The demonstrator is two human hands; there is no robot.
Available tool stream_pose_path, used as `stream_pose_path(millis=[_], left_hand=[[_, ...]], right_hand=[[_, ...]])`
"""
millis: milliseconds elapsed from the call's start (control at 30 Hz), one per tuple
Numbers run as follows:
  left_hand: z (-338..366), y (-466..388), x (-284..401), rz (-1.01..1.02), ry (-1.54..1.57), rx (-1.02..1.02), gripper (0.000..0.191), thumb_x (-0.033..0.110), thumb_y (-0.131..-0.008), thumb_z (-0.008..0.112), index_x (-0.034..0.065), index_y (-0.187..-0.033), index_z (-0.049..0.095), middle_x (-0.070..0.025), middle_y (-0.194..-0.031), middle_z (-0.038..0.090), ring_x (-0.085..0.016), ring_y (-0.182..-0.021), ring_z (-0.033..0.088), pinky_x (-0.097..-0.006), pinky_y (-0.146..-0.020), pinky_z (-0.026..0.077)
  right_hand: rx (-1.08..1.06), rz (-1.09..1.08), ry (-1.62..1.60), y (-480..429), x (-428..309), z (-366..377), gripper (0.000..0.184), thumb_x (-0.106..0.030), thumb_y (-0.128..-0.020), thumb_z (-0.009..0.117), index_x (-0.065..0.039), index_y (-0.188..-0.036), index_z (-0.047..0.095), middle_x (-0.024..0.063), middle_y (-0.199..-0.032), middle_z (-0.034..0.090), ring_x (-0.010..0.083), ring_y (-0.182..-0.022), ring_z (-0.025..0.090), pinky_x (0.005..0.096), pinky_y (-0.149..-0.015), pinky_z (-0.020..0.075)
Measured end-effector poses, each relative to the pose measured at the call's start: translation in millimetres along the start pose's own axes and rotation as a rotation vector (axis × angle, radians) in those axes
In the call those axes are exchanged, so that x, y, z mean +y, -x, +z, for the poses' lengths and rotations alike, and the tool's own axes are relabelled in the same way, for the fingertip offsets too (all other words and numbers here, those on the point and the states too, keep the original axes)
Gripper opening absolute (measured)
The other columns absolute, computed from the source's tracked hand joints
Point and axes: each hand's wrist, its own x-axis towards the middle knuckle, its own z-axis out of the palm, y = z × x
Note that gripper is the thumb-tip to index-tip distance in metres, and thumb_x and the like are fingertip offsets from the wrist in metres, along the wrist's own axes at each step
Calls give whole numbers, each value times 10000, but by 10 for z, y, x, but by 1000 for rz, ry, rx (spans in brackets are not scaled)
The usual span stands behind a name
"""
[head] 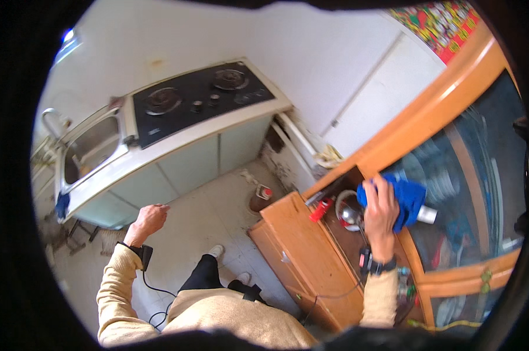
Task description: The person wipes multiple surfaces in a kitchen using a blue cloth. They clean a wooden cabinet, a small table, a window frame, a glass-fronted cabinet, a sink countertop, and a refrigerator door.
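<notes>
My right hand [380, 206] is shut on a blue cloth [411, 197] in front of the glass doors of a wooden cabinet [426, 123]. A white cylindrical end [427, 215] sticks out beside the cloth; what it belongs to is hidden. Just left of the hand, a metal ladle [351, 215] lies over a bowl [344, 199] on the cabinet's ledge, with a red-handled object [321, 209] beside it. My left hand [152, 219] hangs over the floor with its fingers curled; whether it holds anything is not clear.
A black two-burner gas hob [203, 98] and a steel sink [95, 142] are set in the counter at the upper left. On the floor by the wall stands a jug with a red cap [261, 195]. Cables run from both wrists.
</notes>
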Motion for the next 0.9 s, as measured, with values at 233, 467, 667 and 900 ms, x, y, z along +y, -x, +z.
stream_pose_path(millis=[233, 467, 667, 900], left_hand=[[53, 935, -289, -256, 17, -2, 188, 149, -865, 555, 88, -1017, 647, -137, -904, 679, -360, -866, 664, -478, -736, 545], [157, 1295, -763, -407, 79, -118, 264, 174, -865, 555, 99, -1091, 668, -163, -934, 699, -368, -911, 668, -478, -763, 545], [247, 1585, -1511, -484, 165, -41, 257, 163, -844, 567, 97, -1068, 675, -166, -925, 701, -359, -910, 668, -482, -768, 538], [334, 1809, -2342, -570, 225, 21, 176, 149, -832, 544, 114, -934, 684, -183, -827, 683, -388, -827, 658, -504, -700, 515]], right_hand=[[-120, 523, -652, 1298, -799, 109, 194, 39, -778, 565, -28, -950, 625, 146, -988, 568, 328, -969, 594, 414, -872, 473], [-512, 855, -427, 2793, -1345, 1057, 327, 100, -714, 570, -14, -1017, 614, 190, -1015, 555, 403, -1030, 548, 482, -908, 437], [-790, 851, -82, 2982, -1592, 1536, 301, 12, -749, 676, -19, -1046, 635, 218, -1130, 628, 405, -1098, 571, 476, -932, 463], [-894, 950, -802, 1462, -2280, 2328, 312, -29, -691, 692, -53, -1002, 677, 102, -935, 705, 200, -914, 664, 329, -838, 517]])
